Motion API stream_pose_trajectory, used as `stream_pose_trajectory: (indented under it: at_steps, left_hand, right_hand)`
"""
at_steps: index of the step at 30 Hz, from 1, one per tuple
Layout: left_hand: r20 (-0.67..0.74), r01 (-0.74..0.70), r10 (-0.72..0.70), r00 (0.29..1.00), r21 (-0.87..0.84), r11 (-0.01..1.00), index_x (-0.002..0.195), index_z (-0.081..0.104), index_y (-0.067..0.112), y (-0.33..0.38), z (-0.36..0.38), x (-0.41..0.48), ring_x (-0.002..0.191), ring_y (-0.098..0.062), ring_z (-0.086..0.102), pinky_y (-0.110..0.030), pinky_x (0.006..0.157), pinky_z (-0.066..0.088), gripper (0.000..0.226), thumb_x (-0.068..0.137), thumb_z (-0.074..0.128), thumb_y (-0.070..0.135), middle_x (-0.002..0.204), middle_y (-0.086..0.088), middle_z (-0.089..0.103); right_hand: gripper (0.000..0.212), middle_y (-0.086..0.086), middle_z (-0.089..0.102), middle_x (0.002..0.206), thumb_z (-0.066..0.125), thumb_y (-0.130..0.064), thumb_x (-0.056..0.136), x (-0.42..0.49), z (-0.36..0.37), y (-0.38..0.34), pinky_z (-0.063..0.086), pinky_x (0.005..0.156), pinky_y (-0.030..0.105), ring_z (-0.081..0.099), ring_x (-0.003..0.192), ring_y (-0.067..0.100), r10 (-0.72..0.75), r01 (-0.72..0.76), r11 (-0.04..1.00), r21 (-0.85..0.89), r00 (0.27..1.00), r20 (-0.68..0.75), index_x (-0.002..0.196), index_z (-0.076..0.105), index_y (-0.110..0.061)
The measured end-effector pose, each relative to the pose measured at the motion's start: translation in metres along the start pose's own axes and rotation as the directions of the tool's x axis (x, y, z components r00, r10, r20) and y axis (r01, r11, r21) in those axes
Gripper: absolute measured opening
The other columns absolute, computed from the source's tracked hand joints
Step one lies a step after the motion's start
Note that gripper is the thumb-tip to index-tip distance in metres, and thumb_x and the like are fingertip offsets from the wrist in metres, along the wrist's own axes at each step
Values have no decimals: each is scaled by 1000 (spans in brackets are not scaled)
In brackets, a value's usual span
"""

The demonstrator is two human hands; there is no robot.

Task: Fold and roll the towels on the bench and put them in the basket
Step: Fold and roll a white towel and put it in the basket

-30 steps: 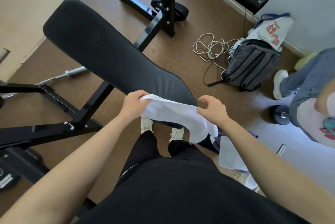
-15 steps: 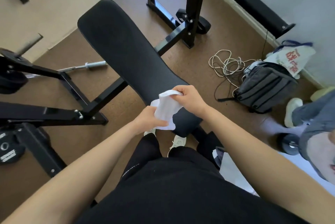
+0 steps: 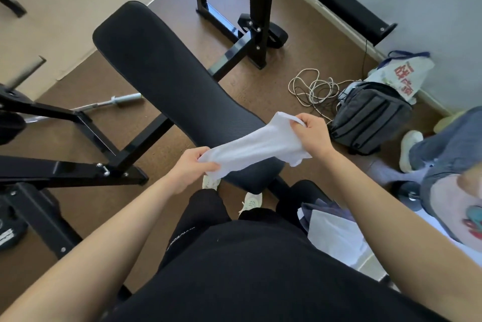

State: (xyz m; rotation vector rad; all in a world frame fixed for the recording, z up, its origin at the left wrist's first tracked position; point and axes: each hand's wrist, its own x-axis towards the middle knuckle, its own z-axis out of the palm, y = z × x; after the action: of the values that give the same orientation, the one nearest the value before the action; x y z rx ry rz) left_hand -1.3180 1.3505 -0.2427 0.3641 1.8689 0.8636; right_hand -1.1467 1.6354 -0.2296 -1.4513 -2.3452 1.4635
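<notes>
A white towel [image 3: 257, 143] hangs stretched in the air just above the near end of the black padded bench [image 3: 167, 79]. My left hand [image 3: 191, 169] grips its lower left end. My right hand [image 3: 313, 136] grips its upper right end, where the cloth bunches and a corner hangs down. Both hands are held apart, so the towel forms a narrow band slanting up to the right. No basket shows clearly in this view.
The bench's black steel frame [image 3: 78, 167] spreads to the left, with a rack upright [image 3: 257, 8] behind. A grey backpack [image 3: 370, 115], coiled cord [image 3: 313, 86] and a printed bag [image 3: 403, 73] lie at right. Another person [image 3: 448, 165] stands at the right edge. Pale cloth [image 3: 333, 233] lies by my right leg.
My hands were close together with the towel folded small; they have now drawn apart, the right hand moving right, stretching the towel out into a long band.
</notes>
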Motion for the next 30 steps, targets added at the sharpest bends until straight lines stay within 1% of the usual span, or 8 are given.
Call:
stream_pose_trajectory:
  at_steps: [5, 7, 12, 16, 18, 21, 24, 30]
  left_hand:
    - [20, -41, 45, 999, -197, 980, 110, 75, 7, 13, 5, 3, 86, -11, 73, -30, 75, 61, 24, 86, 71, 8, 95, 1, 77]
    - [-16, -57, 54, 998, -258, 964, 108, 74, 6, 14, 3, 3, 87, -16, 73, -34, 76, 61, 23, 86, 70, 5, 94, -1, 76]
    - [-207, -39, -25, 978, -299, 953, 105, 72, 1, -7, -23, 18, 89, -33, 66, -48, 78, 55, 31, 80, 70, 18, 107, -28, 67]
    - [-353, 12, -152, 923, -368, 930, 94, 69, 3, -26, -56, 44, 87, -23, 62, -42, 81, 53, 17, 95, 57, 15, 98, -19, 69]
    - [-414, 8, -199, 888, -419, 908, 89, 67, 12, -32, -76, 60, 92, -18, 61, -40, 87, 51, 21, 100, 51, 18, 95, -5, 67]
    - [-464, -18, -214, 859, -445, 895, 98, 73, 25, -36, -108, 89, 104, -18, 66, -33, 93, 54, 27, 107, 48, 28, 109, -3, 72]
    - [-506, -37, -270, 819, -517, 855, 101, 70, 31, -35, -141, 123, 103, -12, 65, -27, 92, 52, 21, 109, 51, 32, 112, 2, 71]
    - [-520, -26, -439, 733, -666, 745, 97, 68, 26, -41, -199, 181, 101, -14, 65, -30, 87, 55, 22, 105, 57, 43, 107, 5, 69]
  right_hand:
    - [35, -3, 47, 61, 55, -22, 96, 15, -4, -12, 31, 58, 29, 39, 60, 10, -5, 3, 1000, -23, 996, -85, 62, 50, -14]
    - [37, -7, 44, 59, 55, -24, 97, 32, 3, -27, 30, 57, 30, 39, 58, 8, -59, 53, 997, -58, 994, -90, 61, 45, -21]
    - [24, -2, 56, 74, 56, -24, 98, 82, 43, -66, 32, 65, 33, 49, 72, 16, -156, 152, 976, -155, 988, -11, 75, 62, -18]
    - [23, 10, 64, 105, 53, -20, 103, 124, 96, -91, 41, 78, 32, 53, 94, 21, -185, 197, 952, -234, 980, 73, 108, 75, -15]
    - [21, 10, 66, 107, 54, -18, 103, 142, 122, -103, 52, 79, 37, 58, 92, 22, -154, 167, 969, -181, 984, 85, 108, 75, -15]
    - [15, 7, 66, 106, 53, -19, 106, 167, 152, -128, 56, 59, 24, 63, 71, 19, -2, -5, 996, 85, 996, 85, 109, 68, -20]
    - [11, 1, 63, 108, 55, -25, 105, 195, 176, -155, 64, 65, 29, 75, 71, 22, 87, -116, 951, 287, 990, 113, 110, 65, -22]
    - [21, 7, 69, 92, 58, -29, 104, 268, 220, -191, 65, 73, 31, 70, 73, 18, 31, -56, 974, 220, 993, 112, 89, 69, -18]
